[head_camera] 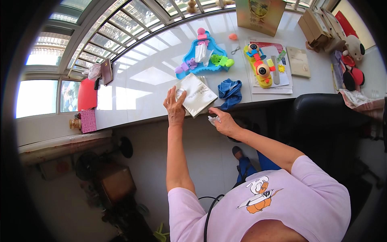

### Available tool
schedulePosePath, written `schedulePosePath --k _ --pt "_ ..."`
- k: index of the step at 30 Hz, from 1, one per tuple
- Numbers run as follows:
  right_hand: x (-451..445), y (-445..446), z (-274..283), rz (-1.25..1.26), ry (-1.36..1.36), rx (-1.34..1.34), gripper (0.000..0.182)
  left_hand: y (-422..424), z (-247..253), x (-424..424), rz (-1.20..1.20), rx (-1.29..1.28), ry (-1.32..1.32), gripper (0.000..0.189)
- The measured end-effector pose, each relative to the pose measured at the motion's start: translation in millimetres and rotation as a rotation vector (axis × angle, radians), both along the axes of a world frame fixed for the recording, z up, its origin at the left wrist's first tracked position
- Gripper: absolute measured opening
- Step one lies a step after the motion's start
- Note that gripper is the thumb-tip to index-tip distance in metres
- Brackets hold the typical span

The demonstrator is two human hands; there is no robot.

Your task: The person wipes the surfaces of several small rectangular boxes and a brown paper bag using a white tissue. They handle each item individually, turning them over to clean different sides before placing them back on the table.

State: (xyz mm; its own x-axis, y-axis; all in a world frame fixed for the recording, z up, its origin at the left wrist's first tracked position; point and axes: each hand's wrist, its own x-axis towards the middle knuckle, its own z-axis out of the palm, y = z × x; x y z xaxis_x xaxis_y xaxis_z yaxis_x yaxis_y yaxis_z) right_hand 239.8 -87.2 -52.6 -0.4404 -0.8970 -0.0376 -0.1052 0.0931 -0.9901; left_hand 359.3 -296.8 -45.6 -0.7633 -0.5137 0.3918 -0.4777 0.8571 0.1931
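My left hand [175, 106] is on the left side of a white book [199, 93], its thumb on the cover and its fingers at the edge. The book lies at an angle by the table's front edge, and its cover bears writing. My right hand [227, 123] pinches a crumpled white tissue [214, 120] just off the book's near right corner. To the right of the book sits a bunched blue cloth [229, 92]. Behind the book stands a blue toy tray [187, 68] with pink, purple and green figures and white tissue in its middle.
A yellow toy [263, 66] with round heads lies on papers [284, 87], beside a pale book [298, 62]. Farther back stand a gift bag [260, 18] and cardboard boxes [314, 28]. A black chair [314, 112] is at the right; a pink patterned box [88, 121] is at the left.
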Motion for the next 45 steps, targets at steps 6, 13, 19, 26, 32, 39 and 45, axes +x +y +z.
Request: schedulePosePath --k 6,13,19,26,32,39,45 --pt "7 -2 -3 -0.041 -0.052 0.082 0.062 -23 -15 10 -0.075 0.184 0.034 0.065" --pt "-14 -4 -3 -0.161 -0.137 0.026 0.061 -15 2 10 -0.030 0.238 -0.085 0.062" --pt "-69 45 32 -0.350 -0.246 -0.032 0.044 93 41 -51 0.061 0.377 0.338 0.041" --pt "-162 127 74 -0.569 -0.357 -0.090 0.021 251 40 -195 -0.088 1.553 0.474 0.040" --pt "-278 182 18 -0.897 -0.239 -0.018 0.015 268 18 -298 -0.304 1.419 0.122 0.047" --pt "-402 208 -58 -1.088 0.345 0.171 0.016 277 -43 -398 -0.082 1.517 0.043 0.065" --pt "-415 201 -85 -1.031 -0.072 0.332 0.015 274 -78 -430 -0.038 1.537 0.045 0.053"
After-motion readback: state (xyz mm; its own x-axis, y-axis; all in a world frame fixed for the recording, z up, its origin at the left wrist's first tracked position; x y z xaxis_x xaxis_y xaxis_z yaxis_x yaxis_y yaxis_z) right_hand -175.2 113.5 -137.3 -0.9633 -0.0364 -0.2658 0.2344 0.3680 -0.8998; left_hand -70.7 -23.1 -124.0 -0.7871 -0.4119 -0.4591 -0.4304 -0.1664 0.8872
